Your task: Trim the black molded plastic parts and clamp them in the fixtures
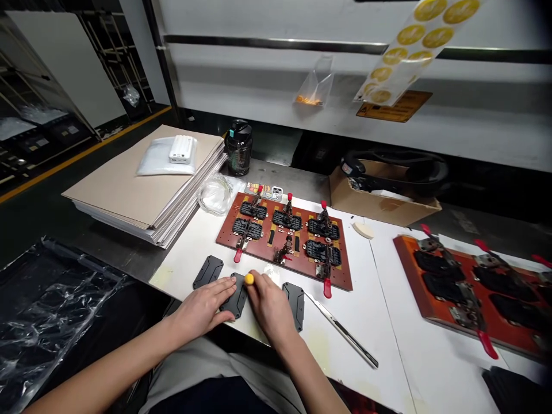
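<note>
Head view, and your left hand (202, 307) is spread flat, pressing down on a black ridged metal plate (237, 300) on the white work table (366, 299). Your right hand (271, 306) is right beside it, fingers curled, pinching a small yellow rounded handle (249, 279) at the plate's top edge. A matching black plate (207, 272) sits at your ten o'clock, and a third black plate (295, 305) at three o'clock. At twelve o'clock, there's a red-brown fixture board (338, 275) with black pieces held under red-handled toggle clamps (328, 287). A long steel strip (345, 333) lies at four o'clock.
</note>
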### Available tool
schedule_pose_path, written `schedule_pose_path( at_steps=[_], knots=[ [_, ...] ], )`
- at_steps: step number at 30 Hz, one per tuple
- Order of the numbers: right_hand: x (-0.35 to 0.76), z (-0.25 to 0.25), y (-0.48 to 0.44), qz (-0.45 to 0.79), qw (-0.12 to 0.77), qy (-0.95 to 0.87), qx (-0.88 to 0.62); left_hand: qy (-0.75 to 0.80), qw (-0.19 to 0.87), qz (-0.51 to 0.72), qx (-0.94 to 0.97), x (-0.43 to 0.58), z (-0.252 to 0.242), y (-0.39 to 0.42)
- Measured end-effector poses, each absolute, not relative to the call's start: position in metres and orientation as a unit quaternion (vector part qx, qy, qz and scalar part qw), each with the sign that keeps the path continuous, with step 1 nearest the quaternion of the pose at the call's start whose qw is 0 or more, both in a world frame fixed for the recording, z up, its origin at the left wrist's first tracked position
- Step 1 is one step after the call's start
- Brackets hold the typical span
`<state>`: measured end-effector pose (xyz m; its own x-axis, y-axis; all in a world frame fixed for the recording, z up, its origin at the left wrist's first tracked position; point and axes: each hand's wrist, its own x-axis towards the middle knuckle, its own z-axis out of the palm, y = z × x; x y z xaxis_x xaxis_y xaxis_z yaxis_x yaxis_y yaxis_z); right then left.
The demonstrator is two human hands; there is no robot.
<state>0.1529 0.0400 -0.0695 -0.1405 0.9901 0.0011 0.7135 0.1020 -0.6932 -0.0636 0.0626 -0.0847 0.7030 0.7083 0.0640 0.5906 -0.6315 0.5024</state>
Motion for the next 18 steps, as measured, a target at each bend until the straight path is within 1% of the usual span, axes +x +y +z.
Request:
schedule_pose_path(
  at_steps=[3,6,9,13,18],
  knots=[
    [0.157,-0.073,0.045,0.283,0.292,-0.657,-0.635,0.367,0.218,0.116,0.897,-0.062,-0.084,0.063],
    [0.151,-0.078,0.041,0.311,0.305,-0.649,-0.623,0.363,0.209,0.105,0.902,-0.061,-0.083,0.063],
    [0.144,-0.080,0.027,0.322,0.295,-0.671,-0.599,0.363,0.201,0.101,0.904,-0.061,-0.083,0.064],
    [0.144,-0.072,0.011,0.374,0.244,-0.687,-0.573,0.355,0.198,0.098,0.908,-0.062,-0.082,0.064],
    [0.145,-0.071,0.023,0.304,0.230,-0.709,-0.594,0.350,0.192,0.109,0.910,-0.062,-0.081,0.065]
  ],
)
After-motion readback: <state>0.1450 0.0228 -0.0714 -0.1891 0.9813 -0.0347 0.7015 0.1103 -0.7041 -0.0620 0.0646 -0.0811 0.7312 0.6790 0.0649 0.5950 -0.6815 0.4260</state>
